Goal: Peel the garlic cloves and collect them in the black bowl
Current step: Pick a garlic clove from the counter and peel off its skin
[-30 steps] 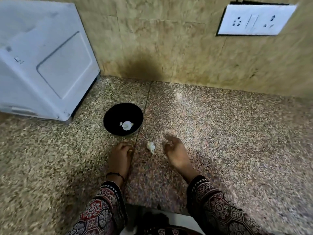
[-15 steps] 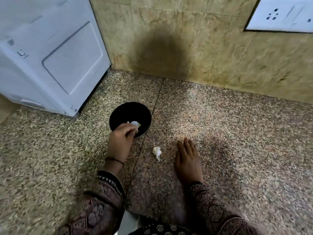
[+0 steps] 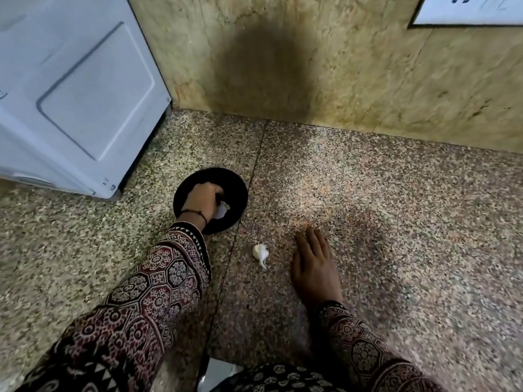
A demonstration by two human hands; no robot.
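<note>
Garlic clove [image 3: 260,253] lies beside flat, straight fingers of right hand [image 3: 314,263]; left hand [image 3: 202,202] curls inside black bowl [image 3: 239,195].

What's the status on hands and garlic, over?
Left hand inside round black bowl, grip hidden. Right hand flat on speckled granite counter. White garlic clove loose on counter beside right hand, nothing blocking.

One black bowl [image 3: 240,190] sits on one speckled counter [image 3: 396,222]. Two hands show: one left hand [image 3: 202,203] inside the bowl, one right hand [image 3: 314,261] to the bowl's right. One garlic piece [image 3: 259,251] lies just outside the bowl, to its right. White garlic bits [image 3: 222,212] inside the bowl number at least one; the hand hides any more. One white appliance [image 3: 70,94] stands left of the bowl, and one socket plate [image 3: 475,9] is far to the bowl's right, up on the wall
</note>
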